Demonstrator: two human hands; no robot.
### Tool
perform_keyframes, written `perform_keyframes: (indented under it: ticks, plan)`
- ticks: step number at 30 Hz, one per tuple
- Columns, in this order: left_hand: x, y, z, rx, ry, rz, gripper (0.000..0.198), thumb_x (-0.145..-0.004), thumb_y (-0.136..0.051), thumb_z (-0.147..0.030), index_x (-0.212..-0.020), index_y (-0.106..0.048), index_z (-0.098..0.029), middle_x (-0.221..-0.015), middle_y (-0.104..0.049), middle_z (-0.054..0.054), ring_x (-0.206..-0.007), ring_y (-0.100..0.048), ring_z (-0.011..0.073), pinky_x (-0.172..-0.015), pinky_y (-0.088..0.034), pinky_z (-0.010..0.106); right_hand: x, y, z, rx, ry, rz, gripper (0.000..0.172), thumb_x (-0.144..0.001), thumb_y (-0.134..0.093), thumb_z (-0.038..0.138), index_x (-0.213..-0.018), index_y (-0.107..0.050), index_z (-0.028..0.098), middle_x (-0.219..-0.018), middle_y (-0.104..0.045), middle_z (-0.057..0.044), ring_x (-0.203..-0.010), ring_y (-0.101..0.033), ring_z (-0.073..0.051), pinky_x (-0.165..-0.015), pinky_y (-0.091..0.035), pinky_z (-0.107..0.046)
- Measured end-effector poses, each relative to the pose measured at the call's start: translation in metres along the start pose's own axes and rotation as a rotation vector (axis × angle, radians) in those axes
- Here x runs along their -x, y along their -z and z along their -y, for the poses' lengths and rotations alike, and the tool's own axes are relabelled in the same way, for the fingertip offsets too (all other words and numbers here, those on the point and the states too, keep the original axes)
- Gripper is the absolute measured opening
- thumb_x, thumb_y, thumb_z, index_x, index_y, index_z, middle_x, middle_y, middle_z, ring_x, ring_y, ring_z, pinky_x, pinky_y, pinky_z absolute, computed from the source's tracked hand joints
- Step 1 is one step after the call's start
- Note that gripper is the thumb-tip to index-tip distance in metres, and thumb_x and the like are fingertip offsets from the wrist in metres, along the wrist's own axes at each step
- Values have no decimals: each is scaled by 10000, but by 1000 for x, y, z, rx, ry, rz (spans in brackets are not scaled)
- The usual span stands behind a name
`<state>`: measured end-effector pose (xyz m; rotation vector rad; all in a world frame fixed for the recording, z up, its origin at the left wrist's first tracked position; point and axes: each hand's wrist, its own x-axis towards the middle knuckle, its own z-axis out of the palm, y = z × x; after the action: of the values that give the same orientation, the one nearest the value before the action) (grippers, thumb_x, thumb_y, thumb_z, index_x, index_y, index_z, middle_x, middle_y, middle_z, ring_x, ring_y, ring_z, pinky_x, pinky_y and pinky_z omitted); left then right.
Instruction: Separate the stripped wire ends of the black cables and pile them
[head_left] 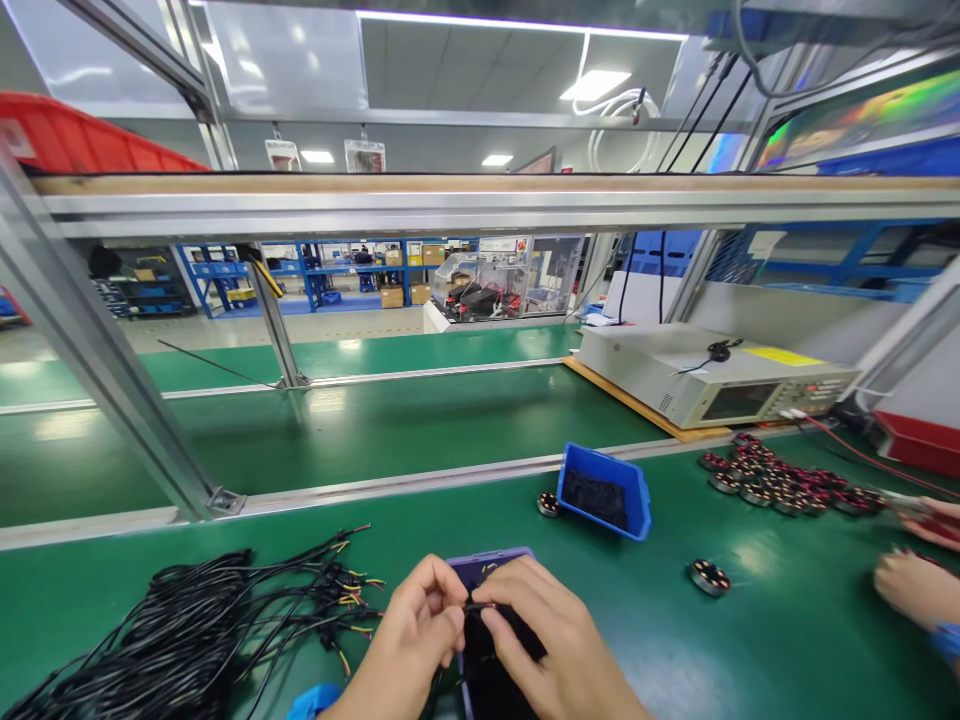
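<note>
My left hand [416, 635] and my right hand [551, 630] meet at the front of the bench, fingertips nearly touching. Both are closed in a pinch on a thin black cable [480, 606], whose end is mostly hidden by the fingers. Beneath them lies a purple tray [491, 553] with dark contents and a few small yellowish bits. Left of my hands is a heap of black cables [187, 630], their ends showing red, yellow and black wires.
A blue bin [637, 500] of small black pieces stands ahead, beside a round motor [548, 503]. Another motor [709, 577] lies right, near a motor cluster [787, 480]. A co-worker's hands [919, 590] are at the right edge. Behind stands a bench instrument [712, 375]; a metal shelf frame [480, 210] crosses above.
</note>
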<state>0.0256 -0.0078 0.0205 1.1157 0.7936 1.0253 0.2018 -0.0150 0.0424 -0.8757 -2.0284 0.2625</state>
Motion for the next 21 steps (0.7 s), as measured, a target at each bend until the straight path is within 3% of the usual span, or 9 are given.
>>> perform_keyframes:
  ticks: [4,8,11,16,19,21]
  plan:
    - [3,-2,0,6,-67,-16,388,-788,-746,-505,-818,-507,-200,-757,-500,-44,-680,-485,100,-640,-393,226,0,-4,1,-93,-29,19,206,-906,-498,63,-914,-635,217,-837,-713,-41,-784,-661,-184,-715,-534,-283]
    - [2,0,2,-20,-26,17,341,-812,-729,-444,-849,-484,-209,-773,-504,-37,-672,-505,107,-632,-396,237,1,-2,-1,-149,-65,28,162,-893,-581,98,-974,-664,212,-869,-714,-45,-807,-661,-182,-718,-529,-264]
    - [0,2,0,-114,-16,75,266,-845,-667,-391,-859,-468,-215,-795,-519,-23,-687,-539,127,-666,-423,265,1,-2,-3,-205,-45,40,115,-921,-592,136,-877,-670,208,-787,-697,-28,-750,-650,-164,-685,-511,-242]
    - [7,10,-36,-647,-89,19,169,-837,-593,-297,-963,-515,-215,-982,-570,47,-957,-539,213,-891,-426,348,0,1,-5,-203,-156,70,163,-845,-577,72,-785,-640,209,-749,-673,-11,-707,-629,-157,-648,-488,-235]
    - [17,20,-54,-997,35,41,367,-741,-668,-272,-1074,-525,-210,-1126,-579,86,-1065,-529,261,-973,-407,390,-2,7,-8,-167,-216,99,138,-798,-622,85,-801,-647,221,-804,-690,-14,-788,-643,-185,-707,-503,-262]
    - [21,26,-47,-1159,164,136,431,-692,-710,-297,-1077,-545,-193,-1129,-605,115,-1056,-553,296,-966,-423,415,-2,11,-11,-142,-242,60,120,-802,-658,134,-877,-669,227,-875,-704,-25,-852,-651,-206,-757,-513,-288]
